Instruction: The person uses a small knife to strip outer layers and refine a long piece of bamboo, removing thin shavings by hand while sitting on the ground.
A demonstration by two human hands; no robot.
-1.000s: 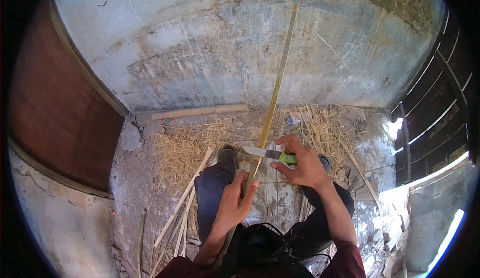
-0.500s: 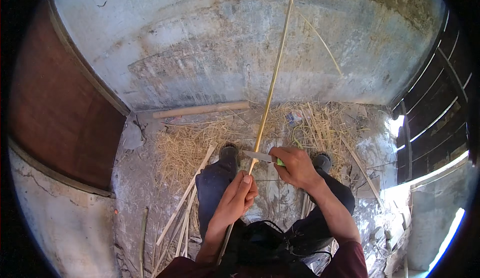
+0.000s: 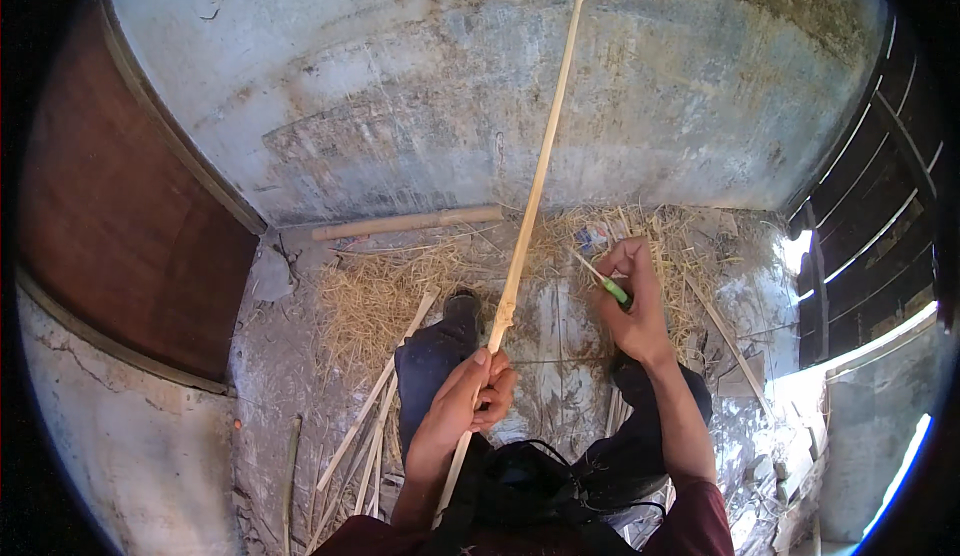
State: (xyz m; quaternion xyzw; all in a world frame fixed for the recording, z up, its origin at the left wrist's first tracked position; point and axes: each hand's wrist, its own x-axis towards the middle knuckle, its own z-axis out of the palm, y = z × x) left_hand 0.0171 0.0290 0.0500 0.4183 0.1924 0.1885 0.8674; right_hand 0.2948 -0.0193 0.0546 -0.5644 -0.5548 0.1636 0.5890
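A long, thin bamboo strip point(image 3: 539, 176) slants up and away from my lap toward the far wall. My left hand point(image 3: 467, 403) is closed around its lower part, just below a knobbly node where the surface looks rough. To the right, apart from the strip, my right hand point(image 3: 634, 306) grips a knife point(image 3: 617, 292) by its green handle. The blade shows edge-on as a thin pale line pointing up and left. The strip's pale inner face is toward me, and its lower end passes under my left forearm.
Heaps of straw-like shavings point(image 3: 375, 301) lie on the floor on both sides of my feet. Loose bamboo strips point(image 3: 360, 446) lie by my left leg. A bamboo pole point(image 3: 408, 222) rests along the foot of the wall point(image 3: 400, 106). A brown door panel point(image 3: 120, 216) stands left, dark slats point(image 3: 870, 216) right.
The knife in my right hand has left the strip, moving up and right. The strip has turned from its yellowish side to its pale face. A thin sliver in the air is gone.
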